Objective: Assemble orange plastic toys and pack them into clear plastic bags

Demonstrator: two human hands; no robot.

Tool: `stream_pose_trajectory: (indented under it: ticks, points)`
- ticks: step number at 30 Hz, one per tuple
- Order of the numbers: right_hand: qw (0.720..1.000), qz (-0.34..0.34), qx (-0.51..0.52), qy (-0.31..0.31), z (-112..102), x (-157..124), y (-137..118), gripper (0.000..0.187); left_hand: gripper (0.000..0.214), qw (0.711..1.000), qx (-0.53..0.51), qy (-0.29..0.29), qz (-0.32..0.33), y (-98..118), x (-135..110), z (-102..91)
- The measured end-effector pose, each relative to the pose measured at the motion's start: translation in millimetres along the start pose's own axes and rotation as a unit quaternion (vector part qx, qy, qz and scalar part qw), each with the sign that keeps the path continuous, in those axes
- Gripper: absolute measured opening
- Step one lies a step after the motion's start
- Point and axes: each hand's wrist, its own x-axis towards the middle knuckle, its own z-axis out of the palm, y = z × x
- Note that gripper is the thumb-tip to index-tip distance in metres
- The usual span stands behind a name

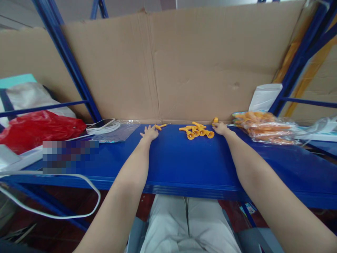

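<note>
My left hand [150, 134] rests on the blue shelf with its fingers spread. Its fingertips are at a slim orange piece [161, 126] with a thin dark tip pointing right; whether they press on it I cannot tell. Further right, my right hand [221, 129] has its fingers closed about a small rounded orange piece [215, 120] near the cardboard. Between my hands lies a group of several orange horn-shaped pieces [196, 132], their flared open ends facing me and their narrow stems pointing back and left.
Clear bags of orange pieces [265, 126] lie at the right. On the left are a flat clear plastic bag [122, 131], a coiled white cable [106, 127] and a red plastic bag [44, 128]. Cardboard [200, 63] walls the back, between blue metal posts [67, 59].
</note>
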Motion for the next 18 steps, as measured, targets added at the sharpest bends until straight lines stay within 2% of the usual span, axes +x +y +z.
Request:
stream_pose_trajectory:
  ticks: [3,9,18]
  points:
    - [0.999,0.026,0.005,-0.046,0.7,-5.6,1.4,0.05,0.052,1.0,0.016,-0.006,0.022,2.3,2.7,2.9]
    - [0.997,0.033,-0.004,-0.069,-3.4,-9.5,-3.2,0.054,0.051,0.994,0.049,-0.039,0.09,5.7,4.3,6.3]
    - [0.997,0.036,0.003,-0.061,0.0,-4.4,-1.1,0.054,0.037,0.991,0.056,0.034,0.118,10.6,3.0,4.5]
